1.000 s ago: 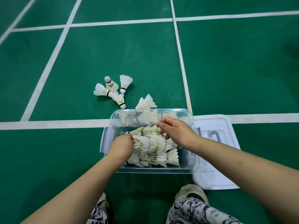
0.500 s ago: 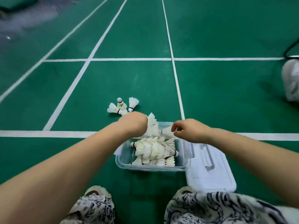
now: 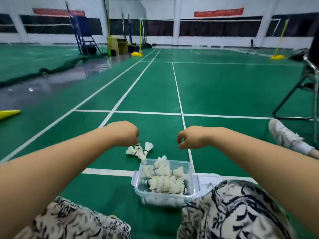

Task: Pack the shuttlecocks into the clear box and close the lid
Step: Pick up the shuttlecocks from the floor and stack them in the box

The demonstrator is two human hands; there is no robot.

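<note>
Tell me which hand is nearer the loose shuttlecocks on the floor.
Left. The left hand is right at the loose shuttlecocks, down by one's cork; the right hand hangs off to their right, empty.

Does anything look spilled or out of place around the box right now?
Yes. A small cluster of shuttlecocks lies loose on the court floor just beyond the clear box, below the left hand. The lid is off, lying beside the box on its right. The box stands upright.
</note>
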